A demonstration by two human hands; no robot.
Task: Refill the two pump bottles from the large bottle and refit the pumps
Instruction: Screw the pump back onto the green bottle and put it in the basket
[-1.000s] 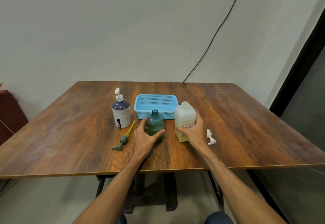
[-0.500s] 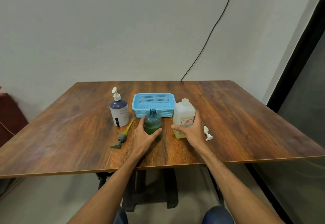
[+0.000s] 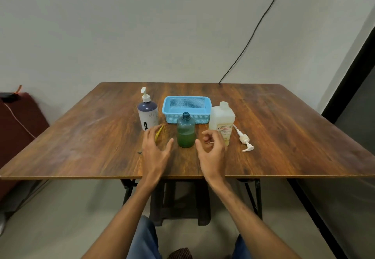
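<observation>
1. Tabletop [image 3: 284,137] of dark wood carries everything for the task.
2. Blue mesh basket [image 3: 186,109] sits empty at the back, between the two upright bottles.
3. Large bottle [image 3: 222,119], pale and translucent, stands uncapped at the right; its white pump [image 3: 244,140] lies on the tabletop just beside it.
4. White pump bottle [image 3: 147,114] with a dark shoulder stands at the left with its pump fitted; whether it has been refilled cannot be told.
5. Green bottle [image 3: 185,130] stands open in the middle, about half full, so its refill looks done or partly done, with its pump not yet refitted.
6. Left hand [image 3: 155,149] hovers spread and empty beside the green bottle, over a yellow-stemmed pump [image 3: 159,133].
7. Right hand [image 3: 212,147], loosely curled and empty, sits between the green bottle and the large bottle, gripping neither.
</observation>
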